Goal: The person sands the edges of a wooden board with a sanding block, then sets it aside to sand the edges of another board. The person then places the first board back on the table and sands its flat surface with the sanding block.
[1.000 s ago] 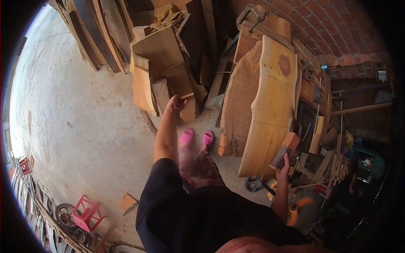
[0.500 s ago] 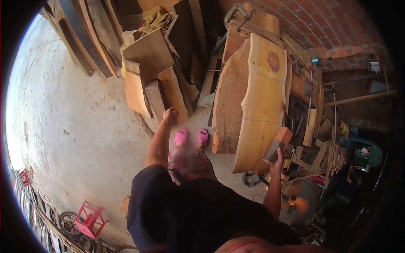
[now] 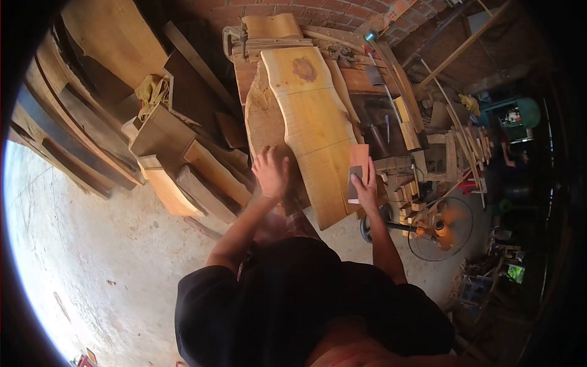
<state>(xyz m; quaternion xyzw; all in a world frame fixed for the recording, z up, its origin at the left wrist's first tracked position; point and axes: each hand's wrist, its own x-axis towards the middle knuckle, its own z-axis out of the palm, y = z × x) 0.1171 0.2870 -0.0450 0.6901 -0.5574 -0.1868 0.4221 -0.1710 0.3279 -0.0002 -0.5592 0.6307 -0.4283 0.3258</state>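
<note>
My right hand [image 3: 367,189] is closed around a reddish wooden block wrapped partly in dark sandpaper [image 3: 359,156], a sanding block. It is over the near right edge of a pale wood slab [image 3: 315,134] with wavy edges, a dark knot and a thin line across it. Fingers spread and holding nothing, my left hand [image 3: 271,173] overlaps a rougher brown slab [image 3: 263,125] left of the pale one.
A metal clamp [image 3: 235,41] grips the far end of the bench. To the left, boards and a wooden piece [image 3: 168,131] carry a yellow cloth [image 3: 153,93]. A floor fan [image 3: 440,227] stands at right near stacked offcuts. A person [image 3: 510,156] is at the far right.
The view has swung right, towards the slabs. My left hand has gone from curled beside the wooden piece to spread by the slab; my right hand still holds the sanding block.
</note>
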